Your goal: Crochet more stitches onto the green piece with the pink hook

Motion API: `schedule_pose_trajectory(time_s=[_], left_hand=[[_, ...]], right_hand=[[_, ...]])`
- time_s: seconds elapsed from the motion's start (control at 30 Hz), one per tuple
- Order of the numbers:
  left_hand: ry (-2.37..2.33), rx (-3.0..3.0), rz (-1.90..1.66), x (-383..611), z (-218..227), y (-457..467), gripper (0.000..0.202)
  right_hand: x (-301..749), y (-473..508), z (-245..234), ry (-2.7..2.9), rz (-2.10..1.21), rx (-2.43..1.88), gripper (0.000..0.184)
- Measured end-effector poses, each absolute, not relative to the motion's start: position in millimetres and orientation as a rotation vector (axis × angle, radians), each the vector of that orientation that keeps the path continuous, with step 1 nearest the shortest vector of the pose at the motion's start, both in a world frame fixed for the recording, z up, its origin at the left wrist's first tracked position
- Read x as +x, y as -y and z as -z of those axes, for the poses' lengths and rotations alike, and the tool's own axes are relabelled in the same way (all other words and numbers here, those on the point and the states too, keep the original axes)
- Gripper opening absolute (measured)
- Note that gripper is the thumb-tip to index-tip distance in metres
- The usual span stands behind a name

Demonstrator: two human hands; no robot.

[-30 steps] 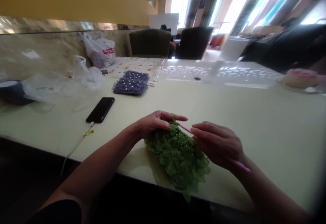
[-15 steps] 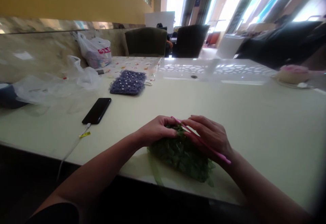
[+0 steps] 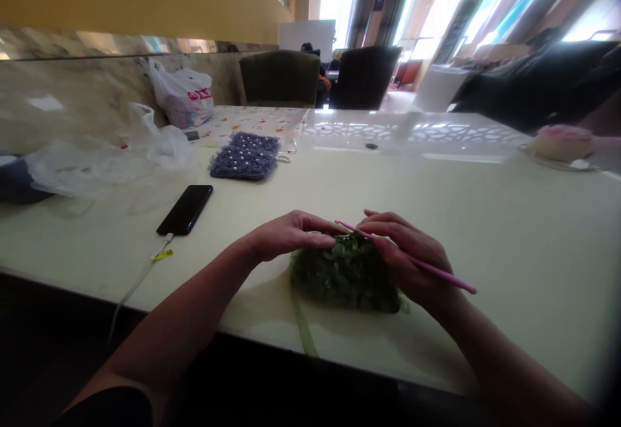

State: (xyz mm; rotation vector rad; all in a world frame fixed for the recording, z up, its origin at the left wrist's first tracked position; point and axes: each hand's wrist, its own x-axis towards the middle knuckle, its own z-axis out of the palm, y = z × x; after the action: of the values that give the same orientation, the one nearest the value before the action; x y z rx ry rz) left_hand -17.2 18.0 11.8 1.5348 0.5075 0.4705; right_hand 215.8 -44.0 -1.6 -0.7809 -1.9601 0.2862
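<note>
Fingers (image 3: 388,225) of the right hand (image 3: 412,255) are closed around a pink hook (image 3: 436,272), whose tip lies at the top edge of a green crochet piece (image 3: 347,278). The left hand (image 3: 291,239) pinches that same edge with narrow fingertips (image 3: 323,241). The piece lies on the pale table (image 3: 485,220), near its front edge, between the two hands.

Farther left a clear plastic bag (image 3: 97,165) lies slack, its contents too faint to make out. Behind it a white plastic bag (image 3: 183,96) stands bulging (what fills it cannot be read through the film). At the far right a shallow dish (image 3: 582,165) holds something pink (image 3: 563,141).

The green piece is a dark, ruffled, leafy mass, with a pale green ribbon (image 3: 303,323) trailing toward the table's edge. Its right side is hidden under the right hand. A black phone (image 3: 185,209) with a white cable (image 3: 140,278) lies to the left, and a purple beaded piece (image 3: 245,155) lies beyond it. The dish is blurred.
</note>
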Motion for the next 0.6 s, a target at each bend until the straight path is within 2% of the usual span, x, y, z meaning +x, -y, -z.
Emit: schedule_pose_trajectory(time_s=[0.13, 0.33, 0.6], left_hand=[[-0.541, 1.368, -0.588, -14, -5, -17, 0.042], [-0.514, 1.274, -0.578, -15, -5, -20, 0.041], [-0.568, 1.310, -0.625, -15, -9, -17, 0.048]], right_hand=[[218, 46, -2, 1.957, -0.415, -0.797, 0.023], [224, 45, -9, 2.135, -0.590, -0.729, 0.030], [230, 43, -14, 2.269, -0.566, -0.697, 0.033]])
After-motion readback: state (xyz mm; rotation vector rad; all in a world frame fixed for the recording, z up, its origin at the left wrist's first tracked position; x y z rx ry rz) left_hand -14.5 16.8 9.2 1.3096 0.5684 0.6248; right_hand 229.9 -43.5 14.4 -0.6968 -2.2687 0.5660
